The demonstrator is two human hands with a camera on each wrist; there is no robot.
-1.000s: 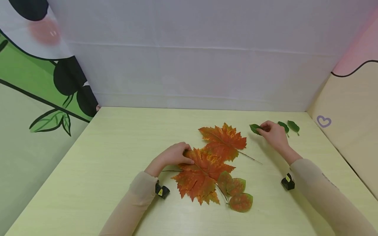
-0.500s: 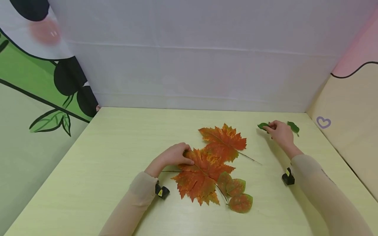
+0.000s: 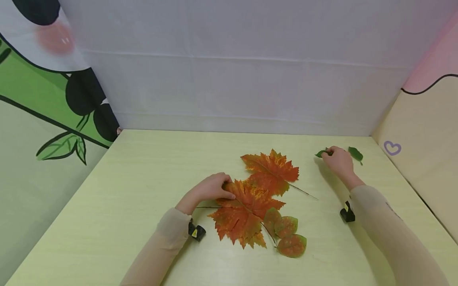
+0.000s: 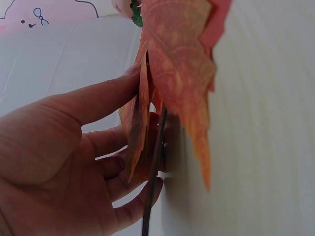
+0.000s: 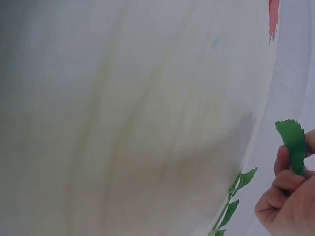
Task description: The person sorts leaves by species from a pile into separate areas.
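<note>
My left hand (image 3: 212, 187) pinches the left edge of an orange artificial maple leaf (image 3: 247, 206). In the left wrist view, the thumb lies against this maple leaf (image 4: 179, 64) and the other fingers are behind it. At the right back of the table, my right hand (image 3: 340, 162) pinches a small green leaf (image 3: 320, 154) with a toothed edge. The right wrist view shows that green leaf (image 5: 294, 142) between thumb and fingers. Just right of the hand lies another green leaf (image 3: 355, 153). My right hand hides part of the green foliage beneath it.
A second orange maple leaf (image 3: 273, 171) overlaps the first from behind, its thin stem pointing right. Several reddish-green rounded leaves (image 3: 291, 245) lie at the front right of the first. A pale wall (image 3: 229, 95) closes off the far side of the light wooden table (image 3: 143, 171).
My right hand has moved a little to the right with the green leaf, covering the green foliage that showed beside it. The left hand and the orange leaves have stayed still.
</note>
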